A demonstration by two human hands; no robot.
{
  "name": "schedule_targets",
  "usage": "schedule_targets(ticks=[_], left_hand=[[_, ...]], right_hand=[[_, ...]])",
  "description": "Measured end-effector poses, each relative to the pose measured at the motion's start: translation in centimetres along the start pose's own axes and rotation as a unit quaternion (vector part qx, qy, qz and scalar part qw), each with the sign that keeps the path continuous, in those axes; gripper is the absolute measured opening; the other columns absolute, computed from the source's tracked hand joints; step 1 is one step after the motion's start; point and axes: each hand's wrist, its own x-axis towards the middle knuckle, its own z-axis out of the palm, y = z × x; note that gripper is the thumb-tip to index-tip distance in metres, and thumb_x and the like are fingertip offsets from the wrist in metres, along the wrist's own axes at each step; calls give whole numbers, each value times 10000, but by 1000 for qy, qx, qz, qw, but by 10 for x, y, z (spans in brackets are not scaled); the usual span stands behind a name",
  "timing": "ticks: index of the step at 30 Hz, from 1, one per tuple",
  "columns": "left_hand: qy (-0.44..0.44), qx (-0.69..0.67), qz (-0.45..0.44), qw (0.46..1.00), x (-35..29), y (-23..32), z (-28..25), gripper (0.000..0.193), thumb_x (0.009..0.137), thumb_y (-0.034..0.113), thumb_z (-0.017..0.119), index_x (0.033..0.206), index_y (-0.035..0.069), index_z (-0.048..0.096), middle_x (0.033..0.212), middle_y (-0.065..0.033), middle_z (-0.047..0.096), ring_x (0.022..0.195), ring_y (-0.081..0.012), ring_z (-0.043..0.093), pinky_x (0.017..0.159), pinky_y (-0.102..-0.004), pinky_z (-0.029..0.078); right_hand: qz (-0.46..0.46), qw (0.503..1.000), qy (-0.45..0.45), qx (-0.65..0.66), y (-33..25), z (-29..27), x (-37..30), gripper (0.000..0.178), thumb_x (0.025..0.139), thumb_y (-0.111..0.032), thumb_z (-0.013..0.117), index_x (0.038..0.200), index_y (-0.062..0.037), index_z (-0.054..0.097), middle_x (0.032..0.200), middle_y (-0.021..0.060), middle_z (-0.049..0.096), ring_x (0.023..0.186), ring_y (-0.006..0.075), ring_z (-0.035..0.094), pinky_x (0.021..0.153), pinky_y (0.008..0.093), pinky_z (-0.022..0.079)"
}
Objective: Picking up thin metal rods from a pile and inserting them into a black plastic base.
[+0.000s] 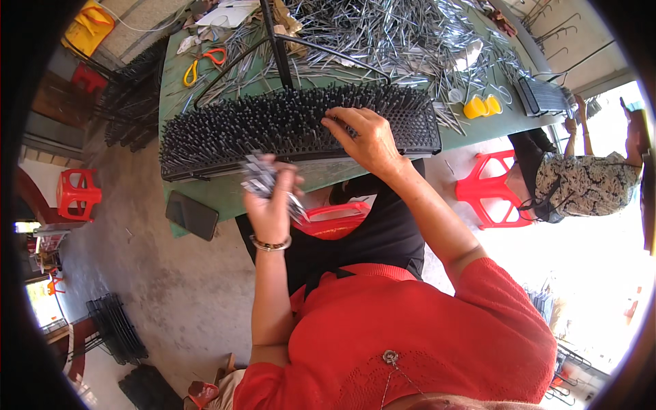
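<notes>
Bristling with pins, the perforated rack on the bench seems largely filled, barer rightward; before it, the left hand grips metal pieces; over it, the right hand narrows, contents unclear.

The left hand is all blur here, and so is the bunch of metal pins in its grip, too smeared to count! Under the right hand, something small, perhaps a pin, half hides behind the fingers. Up top, the heap of pins runs off the edge; below, legs partly cover a red stool.
</notes>
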Motion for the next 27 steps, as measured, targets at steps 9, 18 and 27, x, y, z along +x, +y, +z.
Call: schedule_targets(ticks=[9,18,27], left_hand=[[141,173,314,923,42,-66,-82,410,895,-35,544,1258,-16,355,967,-151,621,808,-188,622,694,-295,560],[200,242,154,937,24,-96,-86,177,897,48,589,1040,-54,568,887,-114,663,785,-151,632,781,-269,512],[70,31,-62,995,10,-33,-57,194,929,157,560,1016,-13,596,866,-109,671,742,-150,644,648,-270,523]], right_hand=[[-63,998,-13,-17,6,14,-8,171,759,-97,713,914,-49,659,832,86,646,729,265,602,659,352,473],[-57,993,-4,-108,1,8,-4,172,773,-130,699,932,-68,671,970,50,612,846,230,577,727,355,418],[-39,999,-9,-23,-6,-6,-8,191,791,-147,693,954,-48,681,956,83,623,850,258,584,741,355,443]])
